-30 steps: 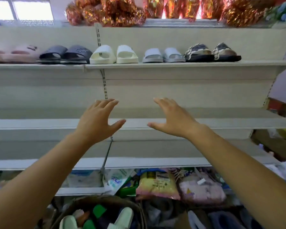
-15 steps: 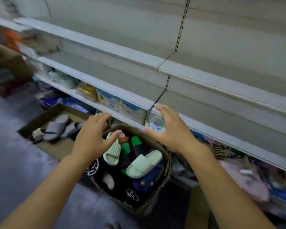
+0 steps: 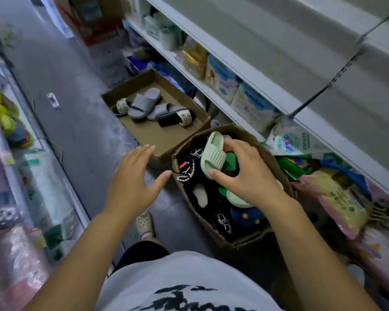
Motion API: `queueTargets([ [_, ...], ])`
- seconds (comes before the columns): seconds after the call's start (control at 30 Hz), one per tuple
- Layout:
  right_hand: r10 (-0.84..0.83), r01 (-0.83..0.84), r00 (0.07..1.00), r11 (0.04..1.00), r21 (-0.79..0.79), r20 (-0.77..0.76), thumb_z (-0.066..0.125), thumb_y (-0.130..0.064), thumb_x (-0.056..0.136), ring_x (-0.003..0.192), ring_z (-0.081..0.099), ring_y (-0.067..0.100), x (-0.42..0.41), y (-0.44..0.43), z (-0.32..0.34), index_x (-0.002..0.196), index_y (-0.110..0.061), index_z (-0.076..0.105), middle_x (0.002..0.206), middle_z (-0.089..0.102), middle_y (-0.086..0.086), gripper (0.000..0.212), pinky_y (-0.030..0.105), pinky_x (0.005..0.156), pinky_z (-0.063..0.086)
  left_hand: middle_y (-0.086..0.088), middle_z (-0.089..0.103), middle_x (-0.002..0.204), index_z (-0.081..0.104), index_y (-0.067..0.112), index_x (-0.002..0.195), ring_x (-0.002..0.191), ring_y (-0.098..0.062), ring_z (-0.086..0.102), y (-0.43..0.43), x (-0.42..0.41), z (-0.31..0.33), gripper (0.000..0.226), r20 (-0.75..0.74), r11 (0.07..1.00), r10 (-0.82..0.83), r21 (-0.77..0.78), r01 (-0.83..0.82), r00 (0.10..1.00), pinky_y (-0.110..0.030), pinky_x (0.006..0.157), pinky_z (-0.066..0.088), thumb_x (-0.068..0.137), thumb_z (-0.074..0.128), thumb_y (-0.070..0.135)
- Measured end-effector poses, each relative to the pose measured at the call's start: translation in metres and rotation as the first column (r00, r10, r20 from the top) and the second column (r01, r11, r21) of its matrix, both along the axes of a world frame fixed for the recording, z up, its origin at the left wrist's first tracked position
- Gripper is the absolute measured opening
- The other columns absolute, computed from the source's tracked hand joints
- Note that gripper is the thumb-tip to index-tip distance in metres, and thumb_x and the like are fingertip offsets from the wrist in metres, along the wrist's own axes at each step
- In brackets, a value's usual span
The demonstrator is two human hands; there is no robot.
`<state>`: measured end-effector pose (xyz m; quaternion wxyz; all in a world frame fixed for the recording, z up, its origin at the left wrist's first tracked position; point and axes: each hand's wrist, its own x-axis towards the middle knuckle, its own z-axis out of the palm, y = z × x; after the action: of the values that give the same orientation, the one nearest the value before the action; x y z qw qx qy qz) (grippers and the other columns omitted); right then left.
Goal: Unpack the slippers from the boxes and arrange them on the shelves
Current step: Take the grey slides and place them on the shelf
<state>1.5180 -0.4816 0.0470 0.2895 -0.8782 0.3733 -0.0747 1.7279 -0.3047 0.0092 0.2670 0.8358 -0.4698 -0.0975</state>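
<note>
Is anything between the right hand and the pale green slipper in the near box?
Nothing visible. The right hand is already on the pale green slipper, which lies on top of the pile in the near box.

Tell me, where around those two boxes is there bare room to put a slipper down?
The flat box has bare cardboard on its near side, in front of the grey slippers. The grey floor left of it lies open. The full box under the right hand is packed, and the bottom shelf is crowded with packets.
</note>
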Motion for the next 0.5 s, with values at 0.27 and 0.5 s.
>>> queueTargets([
  [0.27, -0.099, 0.098, 0.995, 0.992, 0.076, 0.010, 0.073, -0.058, 0.085, 0.146, 0.030, 0.013, 0.139, -0.016, -0.013, 0.156, -0.023, 0.034, 0.157, 0.037, -0.006, 0.088, 0.028, 0.116, 0.025, 0.000, 0.047, 0.153, 0.045, 0.020, 0.151, 0.142, -0.019, 0.039, -0.011, 0.146, 0.014, 0.072, -0.024, 1.000, 0.010, 0.014, -0.009, 1.000, -0.039, 0.115, 0.035, 0.092, 0.063, 0.055],
  [0.5, -0.165, 0.168, 0.986, 0.978, 0.121, -0.031, 0.071, -0.058, 0.087, 0.148, 0.027, 0.017, 0.234, -0.021, -0.032, 0.156, -0.024, 0.032, 0.160, 0.034, -0.004, 0.087, 0.031, 0.116, 0.027, -0.002, 0.049, 0.152, 0.045, 0.018, 0.151, 0.141, -0.022, 0.041, -0.024, 0.263, 0.014, 0.071, 0.082, 0.991, -0.077, 0.118, 0.067, 0.994, -0.041, 0.115, 0.036, 0.093, 0.060, 0.057],
])
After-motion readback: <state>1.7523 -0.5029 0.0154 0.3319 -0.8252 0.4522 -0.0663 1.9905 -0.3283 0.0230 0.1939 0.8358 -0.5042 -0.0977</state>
